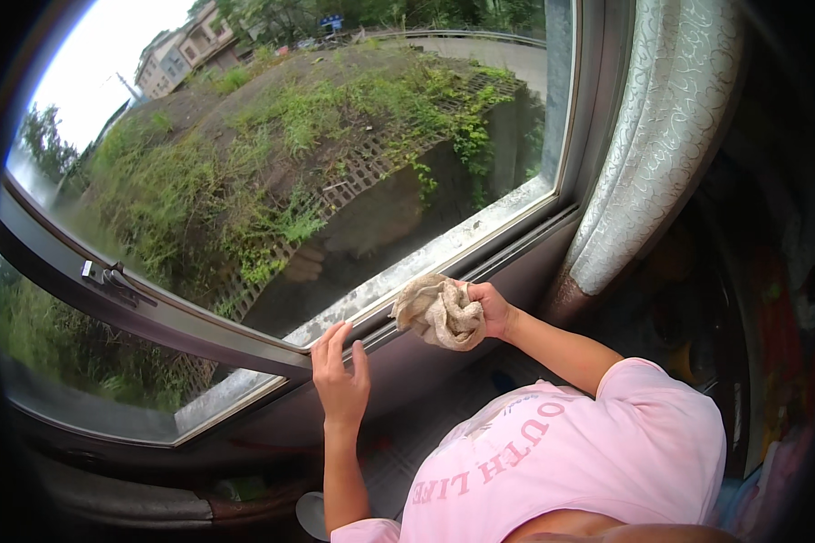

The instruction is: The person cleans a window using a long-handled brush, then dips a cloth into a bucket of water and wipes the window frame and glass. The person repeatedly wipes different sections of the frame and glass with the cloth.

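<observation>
My right hand is closed on a crumpled beige cloth, which is bunched over the lower window track. To the left, my left hand holds nothing; its fingers are slightly apart, and their tips are at the lower corner of the sliding window sash, near the track. Where the cloth meets the track is hidden beneath its folds. A latch is fixed to the upright of the sash. Behind the glass runs a pale outer sill with dark stains.
A patterned silvery curtain hangs bunched at the right, beside the window frame. Another gathered curtain lies in shadow at the lower left. Outside are a planted slope, a road and buildings. Dim objects stand behind me at the right.
</observation>
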`<state>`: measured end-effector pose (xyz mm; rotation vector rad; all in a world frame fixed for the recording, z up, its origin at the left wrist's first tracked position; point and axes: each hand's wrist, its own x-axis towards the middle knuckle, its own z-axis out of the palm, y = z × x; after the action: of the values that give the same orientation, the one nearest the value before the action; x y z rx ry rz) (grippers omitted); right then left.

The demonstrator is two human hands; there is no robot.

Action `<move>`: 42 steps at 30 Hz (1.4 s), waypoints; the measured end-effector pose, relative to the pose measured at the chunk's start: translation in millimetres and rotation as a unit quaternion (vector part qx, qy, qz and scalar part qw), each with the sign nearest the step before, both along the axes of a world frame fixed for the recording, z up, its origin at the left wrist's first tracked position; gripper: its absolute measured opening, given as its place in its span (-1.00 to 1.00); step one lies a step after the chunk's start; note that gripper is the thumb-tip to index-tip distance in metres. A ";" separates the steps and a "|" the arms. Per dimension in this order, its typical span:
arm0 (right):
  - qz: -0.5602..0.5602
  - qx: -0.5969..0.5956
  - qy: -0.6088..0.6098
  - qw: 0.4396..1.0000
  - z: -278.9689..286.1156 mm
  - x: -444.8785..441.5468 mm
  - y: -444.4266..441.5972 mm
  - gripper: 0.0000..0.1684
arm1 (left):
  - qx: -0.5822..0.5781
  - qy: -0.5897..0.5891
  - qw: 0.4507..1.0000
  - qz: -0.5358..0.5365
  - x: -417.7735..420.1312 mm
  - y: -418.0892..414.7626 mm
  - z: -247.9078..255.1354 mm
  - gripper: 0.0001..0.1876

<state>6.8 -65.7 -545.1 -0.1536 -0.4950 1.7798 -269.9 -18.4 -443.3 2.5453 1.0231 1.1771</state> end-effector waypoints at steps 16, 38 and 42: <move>-0.087 -0.126 0.034 0.988 -33.2 12.7 -27.4 -0.56 | -0.263 -0.066 0.962 -0.036 11.4 -9.9 -60.1 -0.85; -0.135 -0.105 0.003 0.985 -29.7 48.0 -65.4 -0.43 | -0.350 -0.201 0.913 -0.063 33.3 -4.1 -99.0 -0.94; -0.254 -0.100 -0.110 0.956 -20.9 101.7 -92.6 -0.30 | -0.424 -0.282 0.861 -0.006 -35.0 -3.0 -77.6 -0.94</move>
<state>108.5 -158.2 -566.0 -0.5749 -0.3872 1.3071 -304.9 -21.4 -521.0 1.4105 1.0364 1.0337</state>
